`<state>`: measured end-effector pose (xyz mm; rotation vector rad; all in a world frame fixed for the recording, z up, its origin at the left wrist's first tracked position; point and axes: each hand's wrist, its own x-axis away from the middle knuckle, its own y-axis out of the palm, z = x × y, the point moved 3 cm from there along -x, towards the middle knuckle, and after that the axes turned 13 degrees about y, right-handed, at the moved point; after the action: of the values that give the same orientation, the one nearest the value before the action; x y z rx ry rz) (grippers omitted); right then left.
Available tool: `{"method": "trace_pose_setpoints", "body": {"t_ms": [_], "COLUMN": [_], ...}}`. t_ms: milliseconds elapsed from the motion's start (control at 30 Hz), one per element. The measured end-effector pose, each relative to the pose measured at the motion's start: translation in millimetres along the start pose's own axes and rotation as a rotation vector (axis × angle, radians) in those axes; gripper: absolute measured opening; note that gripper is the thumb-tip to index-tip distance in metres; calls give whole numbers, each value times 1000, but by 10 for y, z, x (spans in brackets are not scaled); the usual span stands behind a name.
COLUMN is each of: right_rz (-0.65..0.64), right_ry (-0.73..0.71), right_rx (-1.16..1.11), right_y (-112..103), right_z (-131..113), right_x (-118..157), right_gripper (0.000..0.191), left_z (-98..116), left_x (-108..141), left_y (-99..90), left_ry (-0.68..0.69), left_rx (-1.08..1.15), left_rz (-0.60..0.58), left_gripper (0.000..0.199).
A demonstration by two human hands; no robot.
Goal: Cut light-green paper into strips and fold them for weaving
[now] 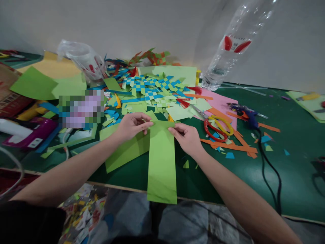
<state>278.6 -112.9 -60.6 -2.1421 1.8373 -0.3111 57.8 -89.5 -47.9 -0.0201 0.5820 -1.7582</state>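
A long light-green strip of paper [162, 159] hangs between my hands, its lower end reaching past the table's front edge. My left hand [134, 126] pinches its upper left corner between thumb and fingers. At the upper right corner, my right hand [186, 135] grips the same strip in a closed pinch. Behind and to the left lies a larger green sheet [127, 149], partly covered by my left forearm and the strip. Beyond my hands is a heap of woven blue-and-green paper pieces [152, 88]. Scissors with red and yellow handles [215, 127] lie right of my right hand.
A tall clear plastic bottle [228, 51] stands back right. A glue gun [250, 117] with a black cord rests on the green table [299, 162]. Orange strips [243, 144] and scraps lie about. At left are a purple-and-white device [31, 132] and a plastic-wrapped cup [85, 62].
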Motion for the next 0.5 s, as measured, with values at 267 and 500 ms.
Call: {"method": "trace_pose_setpoints", "body": {"t_ms": [267,500], "right_rz": [7,-1], "right_ry": [2,8], "right_rx": [26,43], "right_y": [2,3], "right_z": [-5,10], "right_x": [9,8], "right_gripper": [34,35], "left_z": [29,-12], "left_x": [-6,-3], "left_y": [5,9], "left_ry": [-25,29], "left_rx": [29,100], "left_rz": [21,4], "left_gripper": [27,27]}}
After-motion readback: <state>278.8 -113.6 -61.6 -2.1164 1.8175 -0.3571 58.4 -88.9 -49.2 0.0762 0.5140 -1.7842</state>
